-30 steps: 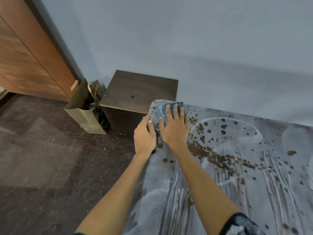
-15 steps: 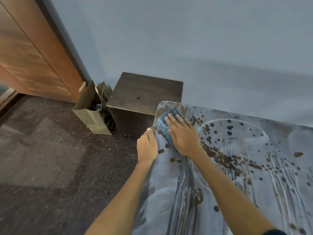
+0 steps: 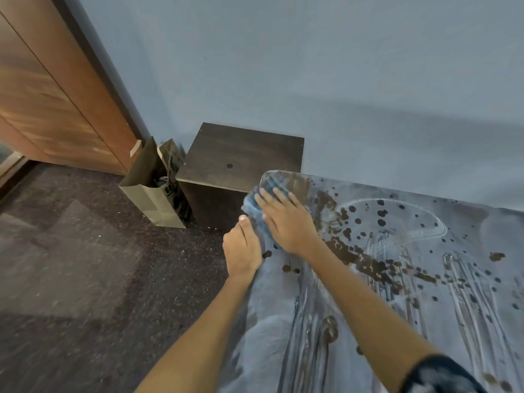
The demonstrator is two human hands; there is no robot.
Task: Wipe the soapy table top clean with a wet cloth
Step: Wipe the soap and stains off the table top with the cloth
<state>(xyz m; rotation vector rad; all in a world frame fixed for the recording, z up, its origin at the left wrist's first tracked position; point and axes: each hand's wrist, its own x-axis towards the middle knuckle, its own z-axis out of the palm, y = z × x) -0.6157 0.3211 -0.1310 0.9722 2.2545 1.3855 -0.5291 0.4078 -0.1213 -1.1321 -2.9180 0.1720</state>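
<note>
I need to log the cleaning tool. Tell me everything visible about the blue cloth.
The blue cloth is a bunched, soft-looking rag, medium blue with lighter folds. It lies on the far left corner of the table top, its edge reaching the table's left side. The right hand presses flat on it with straight fingers, covering most of it. The left hand rests at the table edge beside it; whether they touch is unclear.

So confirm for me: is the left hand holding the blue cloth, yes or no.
No, the right hand presses the blue cloth flat; the left hand rests at the table's edge.
</note>
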